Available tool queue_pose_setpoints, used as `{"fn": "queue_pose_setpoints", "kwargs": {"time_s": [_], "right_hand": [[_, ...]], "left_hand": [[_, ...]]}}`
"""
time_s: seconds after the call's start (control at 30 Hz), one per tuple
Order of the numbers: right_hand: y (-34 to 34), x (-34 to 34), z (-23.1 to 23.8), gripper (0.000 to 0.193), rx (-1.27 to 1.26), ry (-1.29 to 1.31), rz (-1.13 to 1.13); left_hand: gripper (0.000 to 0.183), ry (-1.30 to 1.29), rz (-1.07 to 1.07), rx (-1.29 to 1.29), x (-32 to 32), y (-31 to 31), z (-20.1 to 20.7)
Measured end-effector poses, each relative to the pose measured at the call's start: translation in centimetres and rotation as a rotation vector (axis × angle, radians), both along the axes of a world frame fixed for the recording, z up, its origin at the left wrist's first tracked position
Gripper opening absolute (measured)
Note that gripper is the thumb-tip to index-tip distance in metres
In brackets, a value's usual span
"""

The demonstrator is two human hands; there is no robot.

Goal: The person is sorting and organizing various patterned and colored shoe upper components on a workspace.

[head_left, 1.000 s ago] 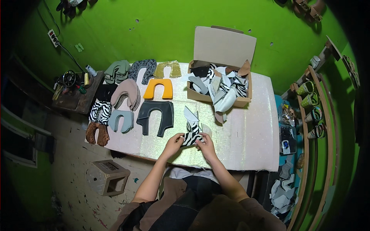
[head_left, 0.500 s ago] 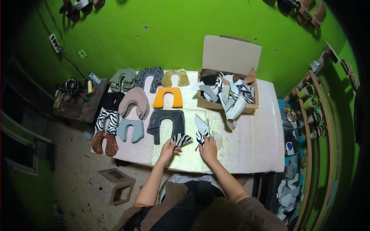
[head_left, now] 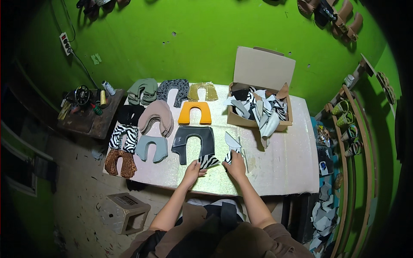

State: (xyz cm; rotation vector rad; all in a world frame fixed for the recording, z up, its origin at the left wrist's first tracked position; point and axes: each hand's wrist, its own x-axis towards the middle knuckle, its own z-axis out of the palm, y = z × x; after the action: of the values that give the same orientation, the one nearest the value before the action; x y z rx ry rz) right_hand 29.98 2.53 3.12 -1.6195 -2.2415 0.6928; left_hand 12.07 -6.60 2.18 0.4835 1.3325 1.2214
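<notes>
My left hand (head_left: 192, 175) is closed on the edge of a zebra-print scrap (head_left: 209, 161), held just below the dark grey U-shaped pieces (head_left: 181, 141). To its right, my right hand (head_left: 237, 167) has its fingers closed around another zebra-print scrap (head_left: 228, 157), mostly covered by the hand. A white scrap (head_left: 232, 141) with a curved edge lies just beyond those fingers. Cut U-shaped pieces lie in groups left of my hands: orange (head_left: 184, 113), dusty pink (head_left: 148, 114), light grey-blue (head_left: 144, 151), zebra-print (head_left: 116, 135) and leopard-print (head_left: 113, 162).
An open cardboard box (head_left: 259, 122) full of mixed scraps stands at the table's back right, some hanging over its front. A sewing machine (head_left: 82, 95) stands at left. A wooden rack (head_left: 365, 172) with sandals is at right. A stool-like box (head_left: 134, 218) stands on the floor.
The whole view has shifted slightly, so the table sits lower and farther right. My right hand's fingers cover more of the zebra-print scrap. My left hand keeps its scrap.
</notes>
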Motion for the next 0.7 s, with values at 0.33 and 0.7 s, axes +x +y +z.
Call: {"fn": "queue_pose_setpoints", "kwargs": {"time_s": [0.33, 0.7], "right_hand": [[1.5, 0.4, -1.3, 0.043, -0.208, 0.165, -0.231], [0.2, 3.5, -1.2, 0.017, -0.182, 0.436, -0.274]], "left_hand": [[0.026, 0.016, -0.027, 0.014, -1.1, 0.0, -0.3], [0.028, -0.002, -0.044, -0.019, 0.2, 0.3, -1.0]]}}
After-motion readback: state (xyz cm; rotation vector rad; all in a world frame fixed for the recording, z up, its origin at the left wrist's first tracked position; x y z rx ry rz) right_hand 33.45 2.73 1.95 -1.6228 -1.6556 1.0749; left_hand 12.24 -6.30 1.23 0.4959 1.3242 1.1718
